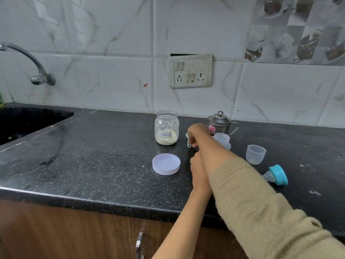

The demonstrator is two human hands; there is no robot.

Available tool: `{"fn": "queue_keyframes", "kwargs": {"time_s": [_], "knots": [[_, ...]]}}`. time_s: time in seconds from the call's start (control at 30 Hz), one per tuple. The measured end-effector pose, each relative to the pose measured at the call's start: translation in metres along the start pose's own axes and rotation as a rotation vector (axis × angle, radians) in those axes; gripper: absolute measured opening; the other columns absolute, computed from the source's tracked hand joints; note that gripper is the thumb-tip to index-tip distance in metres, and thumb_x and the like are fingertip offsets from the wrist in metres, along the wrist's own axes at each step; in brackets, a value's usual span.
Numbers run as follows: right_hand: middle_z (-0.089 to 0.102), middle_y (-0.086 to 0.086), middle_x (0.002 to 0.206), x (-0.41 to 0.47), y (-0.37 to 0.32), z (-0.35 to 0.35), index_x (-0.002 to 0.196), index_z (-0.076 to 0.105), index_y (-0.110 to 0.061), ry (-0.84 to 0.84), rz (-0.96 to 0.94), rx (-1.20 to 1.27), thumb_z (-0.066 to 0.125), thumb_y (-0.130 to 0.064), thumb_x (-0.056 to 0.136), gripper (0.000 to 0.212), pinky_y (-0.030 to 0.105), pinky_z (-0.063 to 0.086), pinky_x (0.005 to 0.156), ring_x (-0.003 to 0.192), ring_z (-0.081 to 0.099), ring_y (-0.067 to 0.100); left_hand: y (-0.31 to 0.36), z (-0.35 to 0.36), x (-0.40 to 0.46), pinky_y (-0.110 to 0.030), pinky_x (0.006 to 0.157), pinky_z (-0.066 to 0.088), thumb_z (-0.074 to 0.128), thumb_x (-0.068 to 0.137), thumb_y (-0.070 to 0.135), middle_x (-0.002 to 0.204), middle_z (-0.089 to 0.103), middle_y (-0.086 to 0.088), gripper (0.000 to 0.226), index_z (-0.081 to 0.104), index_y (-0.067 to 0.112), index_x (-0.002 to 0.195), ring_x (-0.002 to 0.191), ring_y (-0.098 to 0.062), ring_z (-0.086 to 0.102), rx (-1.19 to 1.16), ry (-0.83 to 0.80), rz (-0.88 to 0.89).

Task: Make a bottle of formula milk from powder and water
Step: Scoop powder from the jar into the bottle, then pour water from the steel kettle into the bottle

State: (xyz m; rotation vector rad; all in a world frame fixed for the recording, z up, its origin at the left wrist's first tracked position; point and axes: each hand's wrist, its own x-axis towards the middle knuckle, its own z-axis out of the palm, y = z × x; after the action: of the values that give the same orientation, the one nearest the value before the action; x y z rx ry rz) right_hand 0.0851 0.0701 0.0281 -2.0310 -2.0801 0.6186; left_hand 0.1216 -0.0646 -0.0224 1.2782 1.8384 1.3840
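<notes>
An open glass jar (166,128) labelled "Formula", part full of pale powder, stands on the black counter (93,156). Its lilac lid (166,164) lies in front of it, inner side up. Just right of the jar, my right hand (196,132) pinches a small teal scoop (188,142) that points down at the counter. Behind my right wrist stands the clear baby bottle (223,140), partly hidden. My left hand (197,165) lies under my right forearm, and its fingers are mostly covered.
A steel kettle (220,121) stands behind the bottle. A clear cap (255,153) sits upright to the right, and the teat with its blue ring (276,174) lies on its side nearer the front. A dark sink (28,118) and tap (37,71) are at the far left.
</notes>
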Motion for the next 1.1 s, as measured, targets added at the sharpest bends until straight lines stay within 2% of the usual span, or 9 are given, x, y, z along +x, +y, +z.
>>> {"fn": "queue_keyframes", "kwargs": {"time_s": [0.1,0.2,0.3,0.4,0.5,0.67,0.77,0.9,1.1], "knots": [[0.072,0.004,0.107,0.003,-0.004,-0.007,0.104,0.07,-0.004,-0.025,0.035,0.038,0.069,-0.006,0.08,0.024,0.025,0.056,0.074,0.096,0.068,0.015,0.005,-0.007,-0.003,-0.035,0.092,0.043,0.036,0.095,0.021,0.115,0.055,-0.004,0.027,0.056,0.013,0.112,0.11,-0.023,0.054,0.039,0.017,-0.049],[0.07,0.005,0.055,-0.007,-0.013,-0.031,0.096,0.071,-0.006,-0.031,-0.022,0.102,0.068,-0.006,0.081,0.015,0.019,0.047,0.044,0.055,0.067,0.013,0.002,-0.008,-0.008,-0.033,0.071,0.043,0.043,0.09,0.013,0.091,0.061,-0.01,0.022,0.043,0.017,0.069,0.09,-0.031,0.057,0.004,-0.009,0.052],[0.054,0.0,0.032,-0.024,-0.022,-0.07,0.083,0.065,-0.005,-0.029,-0.116,0.209,0.059,-0.012,0.091,0.012,0.01,0.034,0.031,0.028,0.051,0.011,-0.002,-0.01,-0.012,-0.028,0.057,0.036,0.057,0.079,0.019,0.087,0.066,-0.014,0.016,0.047,0.017,0.067,0.085,-0.033,0.059,-0.055,-0.007,0.138],[0.062,-0.002,0.046,-0.037,-0.015,-0.11,0.072,0.059,-0.01,0.009,-0.205,0.226,0.061,-0.021,0.092,0.023,0.014,0.041,0.039,0.036,0.054,0.005,-0.003,-0.009,-0.013,-0.026,0.07,0.046,0.075,0.07,0.029,0.097,0.07,-0.004,0.032,0.064,0.011,0.094,0.09,-0.019,0.064,-0.098,-0.023,0.167],[0.069,0.003,0.078,-0.042,0.013,-0.14,0.079,0.066,-0.008,0.228,-0.33,0.359,0.069,-0.018,0.086,0.012,0.024,0.053,0.066,0.066,0.064,0.01,-0.003,-0.009,-0.013,-0.023,0.078,0.047,0.081,0.067,0.028,0.107,0.069,-0.002,0.048,0.064,0.011,0.11,0.095,-0.013,0.063,-0.108,-0.013,0.196],[0.066,0.012,0.084,-0.03,0.086,-0.143,0.073,0.064,-0.013,0.407,-0.392,0.683,0.071,-0.004,0.08,0.013,0.022,0.047,0.059,0.062,0.06,0.013,-0.005,-0.006,-0.012,-0.026,0.086,0.048,0.082,0.068,0.029,0.115,0.067,-0.005,0.057,0.061,0.01,0.118,0.104,-0.017,0.063,-0.099,0.009,0.212],[0.065,0.009,0.088,-0.006,0.121,-0.128,0.09,0.067,-0.011,0.395,-0.301,0.75,0.072,-0.007,0.08,0.012,0.024,0.048,0.065,0.078,0.06,0.018,-0.006,-0.004,-0.01,-0.026,0.086,0.048,0.081,0.068,0.029,0.115,0.067,-0.004,0.057,0.061,0.01,0.118,0.105,-0.017,0.062,-0.088,0.018,0.222],[0.063,0.011,0.091,0.019,0.149,-0.103,0.115,0.064,0.002,0.305,-0.188,0.819,0.069,-0.008,0.084,0.033,0.027,0.051,0.069,0.073,0.057,0.016,-0.008,-0.002,-0.006,-0.026,0.085,0.048,0.081,0.068,0.03,0.114,0.068,-0.003,0.055,0.062,0.012,0.116,0.103,-0.015,0.063,-0.073,0.039,0.234],[0.057,0.02,0.13,0.024,0.152,-0.082,0.13,0.052,-0.003,0.134,-0.167,0.811,0.06,-0.015,0.093,0.04,0.033,0.049,0.089,0.117,0.059,0.036,-0.011,-0.001,-0.004,-0.028,0.087,0.05,0.082,0.067,0.029,0.113,0.068,-0.001,0.055,0.063,0.011,0.115,0.103,-0.015,0.064,-0.087,0.046,0.242]]}}
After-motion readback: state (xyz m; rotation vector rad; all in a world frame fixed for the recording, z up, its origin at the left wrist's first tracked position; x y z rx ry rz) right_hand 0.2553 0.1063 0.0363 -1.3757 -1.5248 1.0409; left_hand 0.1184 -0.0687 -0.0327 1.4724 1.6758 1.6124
